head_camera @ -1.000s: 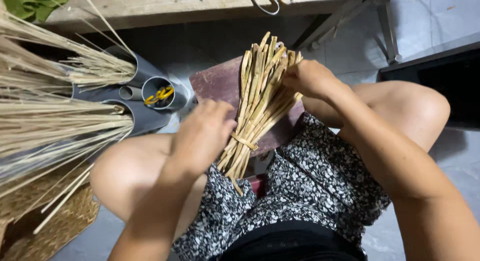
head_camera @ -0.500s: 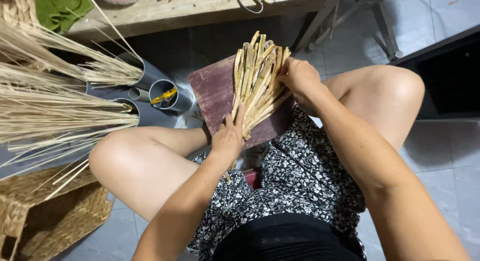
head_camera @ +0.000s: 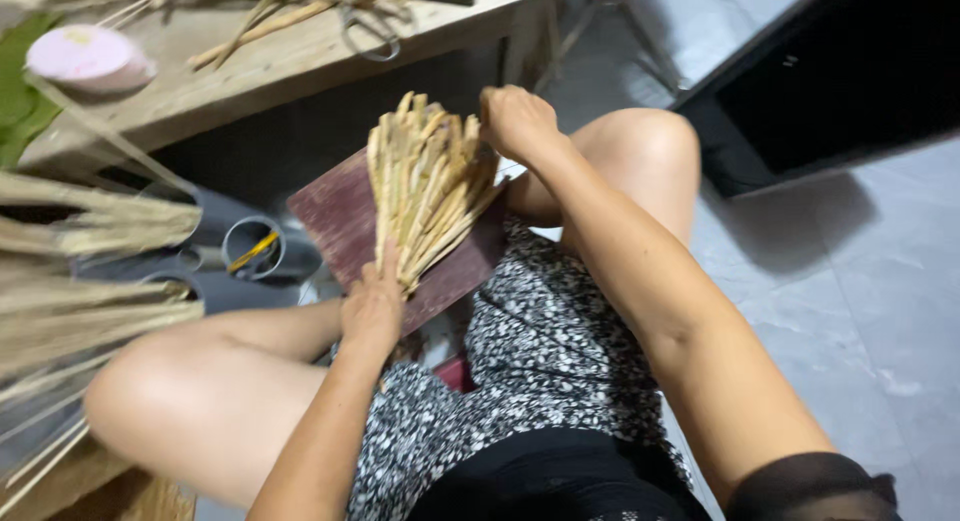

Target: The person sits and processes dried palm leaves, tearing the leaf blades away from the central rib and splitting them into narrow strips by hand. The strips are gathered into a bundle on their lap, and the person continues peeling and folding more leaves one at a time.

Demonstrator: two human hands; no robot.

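1. The left hand [head_camera: 372, 306] pinches the narrow base of the straw bundle [head_camera: 425, 186]; the right hand [head_camera: 517, 121] is closed on its fanned top edge.
2. The bundle lies on a reddish board [head_camera: 345, 221] across the lap. I'd say a slack pinch would let the stalks splay and slide off the board's lower edge.
3. The worktop [head_camera: 300, 56] edge sits close ahead and straw sheaves [head_camera: 95, 226] crowd the left, so room is tight there. The floor [head_camera: 800, 281] to the right is open.
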